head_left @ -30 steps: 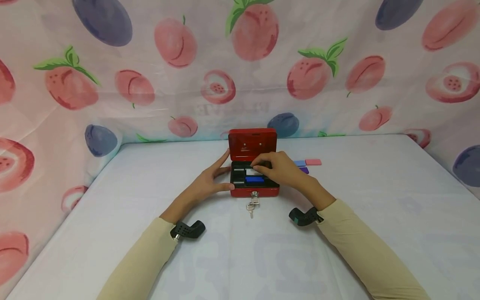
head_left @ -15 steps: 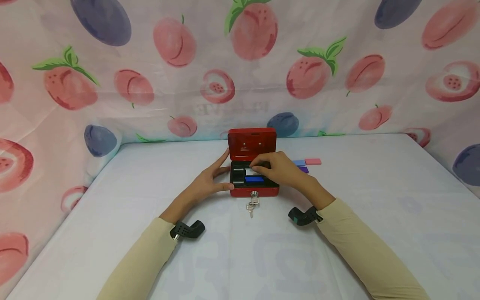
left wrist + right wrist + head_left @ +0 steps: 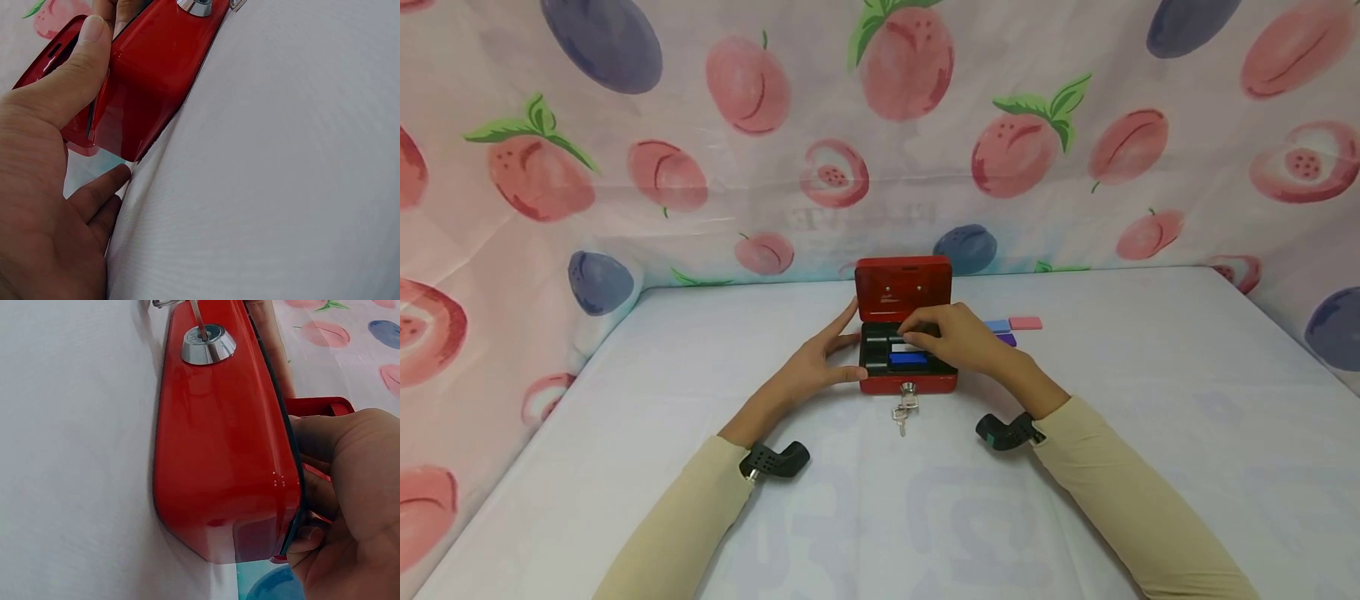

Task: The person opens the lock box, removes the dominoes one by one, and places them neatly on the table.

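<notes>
A red cash box [image 3: 910,384] stands with its lid raised, its black inner tray [image 3: 875,343] showing. My left hand [image 3: 808,367] rests against the box's left side, fingers fairly straight. Its thumb [image 3: 84,69] lies on the front rim in the left wrist view. Over the tray, my right hand [image 3: 958,337] has curled fingers and pinches a flat white block [image 3: 906,347] at its near edge; the hand hides much of the block. Just in front of it lies a blue block [image 3: 907,358]. In the right wrist view the right fingers [image 3: 322,494] dip behind the rim.
Keys [image 3: 901,414] hang from the lock [image 3: 209,345] on the box's front. Right of the box, partly behind my right hand, lie a light blue block [image 3: 997,326], a pink block [image 3: 1026,322] and a purple block [image 3: 1007,340]. A fruit-print cloth [image 3: 715,208] hangs behind the table.
The white block shows as a thinner strip, with a dark band now behind it. My right fingertips have shifted slightly; the left hand has stayed in place.
</notes>
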`<state>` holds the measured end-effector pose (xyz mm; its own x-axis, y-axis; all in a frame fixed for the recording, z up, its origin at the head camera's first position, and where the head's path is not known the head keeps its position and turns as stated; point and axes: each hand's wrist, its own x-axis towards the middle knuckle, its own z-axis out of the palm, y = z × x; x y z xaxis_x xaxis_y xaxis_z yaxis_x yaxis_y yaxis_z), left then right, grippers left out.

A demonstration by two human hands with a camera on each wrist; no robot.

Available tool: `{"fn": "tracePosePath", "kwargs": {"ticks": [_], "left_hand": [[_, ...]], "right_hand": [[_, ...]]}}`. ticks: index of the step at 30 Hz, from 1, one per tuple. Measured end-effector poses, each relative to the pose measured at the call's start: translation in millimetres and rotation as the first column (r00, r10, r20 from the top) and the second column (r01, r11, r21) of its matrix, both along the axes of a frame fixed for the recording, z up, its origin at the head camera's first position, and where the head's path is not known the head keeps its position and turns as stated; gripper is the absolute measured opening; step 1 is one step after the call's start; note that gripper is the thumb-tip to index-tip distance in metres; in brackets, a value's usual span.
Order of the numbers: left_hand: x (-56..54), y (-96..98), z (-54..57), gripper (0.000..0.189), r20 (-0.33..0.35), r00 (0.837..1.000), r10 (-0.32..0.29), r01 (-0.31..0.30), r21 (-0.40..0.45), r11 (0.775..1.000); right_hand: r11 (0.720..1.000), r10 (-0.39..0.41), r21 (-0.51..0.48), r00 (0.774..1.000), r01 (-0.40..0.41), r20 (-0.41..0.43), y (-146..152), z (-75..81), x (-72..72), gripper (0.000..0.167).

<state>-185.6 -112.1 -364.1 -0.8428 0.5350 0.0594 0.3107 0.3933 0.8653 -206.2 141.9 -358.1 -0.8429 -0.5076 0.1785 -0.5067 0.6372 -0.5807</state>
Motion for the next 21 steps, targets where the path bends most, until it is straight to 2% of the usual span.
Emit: {"fn": "tracePosePath", "kwargs": {"ticks": [21], "left_hand": [[0.5, 0.8, 0.5, 0.096, 0.006, 1.0, 0.0, 0.0, 0.015, 1.0]], "right_hand": [[1.0, -0.008, -0.01, 1.0, 0.008, 0.015, 0.1, 1.4, -1.6, 0.018]]}}
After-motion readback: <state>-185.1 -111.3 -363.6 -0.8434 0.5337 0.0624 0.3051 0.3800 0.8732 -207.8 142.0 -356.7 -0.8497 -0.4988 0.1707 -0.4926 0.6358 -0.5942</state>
